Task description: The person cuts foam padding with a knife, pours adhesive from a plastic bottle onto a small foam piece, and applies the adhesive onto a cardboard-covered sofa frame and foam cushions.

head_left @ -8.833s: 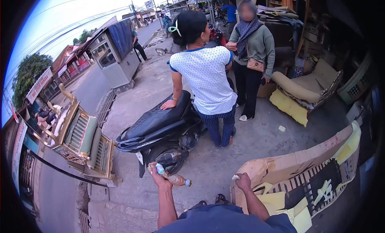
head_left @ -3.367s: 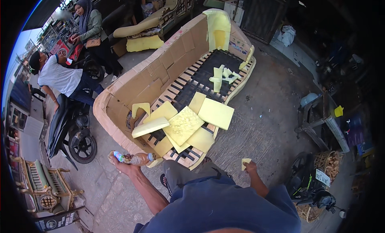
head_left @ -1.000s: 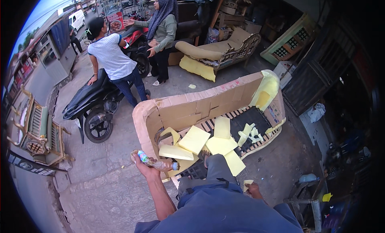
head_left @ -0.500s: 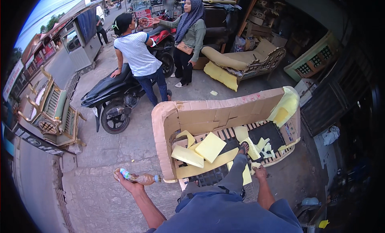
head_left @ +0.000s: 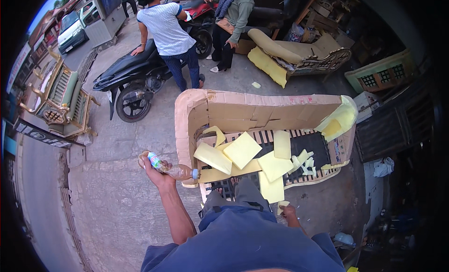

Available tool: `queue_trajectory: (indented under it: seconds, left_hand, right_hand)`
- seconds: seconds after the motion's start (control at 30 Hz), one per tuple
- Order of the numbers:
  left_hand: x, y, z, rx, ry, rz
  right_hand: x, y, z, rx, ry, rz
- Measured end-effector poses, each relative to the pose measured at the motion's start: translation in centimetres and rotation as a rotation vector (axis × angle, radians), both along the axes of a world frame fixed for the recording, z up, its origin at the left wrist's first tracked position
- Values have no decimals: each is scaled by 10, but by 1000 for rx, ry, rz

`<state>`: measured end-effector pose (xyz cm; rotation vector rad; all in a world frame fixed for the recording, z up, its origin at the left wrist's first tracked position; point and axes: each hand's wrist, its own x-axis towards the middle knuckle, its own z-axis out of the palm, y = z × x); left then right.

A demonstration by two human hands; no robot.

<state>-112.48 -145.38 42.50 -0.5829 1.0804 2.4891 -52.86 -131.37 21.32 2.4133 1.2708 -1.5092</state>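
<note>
My left hand [head_left: 157, 174] is wrapped round a clear plastic bottle [head_left: 179, 171] with a blue cap and some brownish content, lying nearly level and pointing right. Low at the right, my right hand [head_left: 291, 211] grips a small pale foam piece [head_left: 282, 207]. Just ahead stands a sofa frame [head_left: 255, 108] lined with cardboard, its seat made of black webbing [head_left: 306, 143]. Several yellow foam slabs [head_left: 242, 151] lie loose on that seat, with thin foam scraps [head_left: 306, 162] at their right. One foam sheet [head_left: 271, 188] hangs over the front edge near my right hand.
Beyond the frame a black motorbike [head_left: 133, 80] is parked, with a person [head_left: 166, 31] leaning on it and another person [head_left: 236, 17] beside. A worn daybed [head_left: 299, 57] stands at the back right, a carved bench [head_left: 63, 96] at the left. A white vehicle [head_left: 71, 31] is on the road.
My foot has come off the sofa seat, and my body is nearer the frame. Both hands keep their hold. The left has shifted up and right with the bottle. A white vehicle has appeared.
</note>
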Motion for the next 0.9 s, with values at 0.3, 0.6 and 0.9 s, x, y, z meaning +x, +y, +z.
queue_trajectory:
  seconds: [0.3, 0.6, 0.9]
  left_hand:
    - [38, 42, -31, -208, 68, 67]
    - [45, 102, -268, -175, -22, 98]
    - [36, 76, -464, -200, 115, 235]
  right_hand:
    - [-60, 85, -82, 479, -375, 655]
    - [-289, 235, -292, 234, 172, 796]
    - [-498, 310, -571, 591, 75, 1162]
